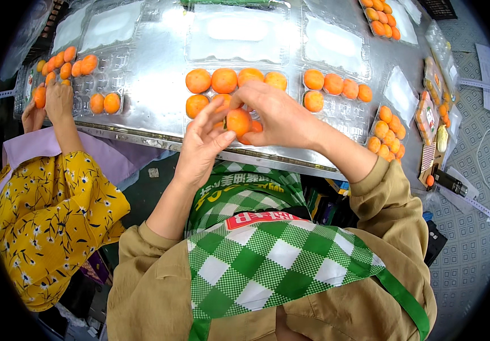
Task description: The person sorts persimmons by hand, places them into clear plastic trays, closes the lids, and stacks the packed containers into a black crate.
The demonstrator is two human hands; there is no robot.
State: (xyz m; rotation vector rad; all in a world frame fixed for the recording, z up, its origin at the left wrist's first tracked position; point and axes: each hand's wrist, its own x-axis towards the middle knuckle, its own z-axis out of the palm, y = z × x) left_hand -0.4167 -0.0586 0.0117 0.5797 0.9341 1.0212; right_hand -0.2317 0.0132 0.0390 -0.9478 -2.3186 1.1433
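Observation:
Over the near edge of the metal table, my left hand [196, 149] and my right hand [282, 116] are both closed on one orange persimmon [238, 122], gripping it between their fingers. A dark stem end shows on its left side. Just beyond lies a clear plastic clamshell box [236, 48] with its lid folded back. Persimmons [224, 80] fill its far row, and more sit in the nearer part, partly hidden by my hands. Right of it, another clear box [341, 116] holds several persimmons [333, 84] with vacant hollows nearer me.
On the left, a co-worker in a yellow flowered sleeve [86, 193] handles a persimmon [40, 97] over a partly filled box [100, 85]. Filled boxes [387, 136] stand to the right. A black device [451, 183] lies by the table's right corner.

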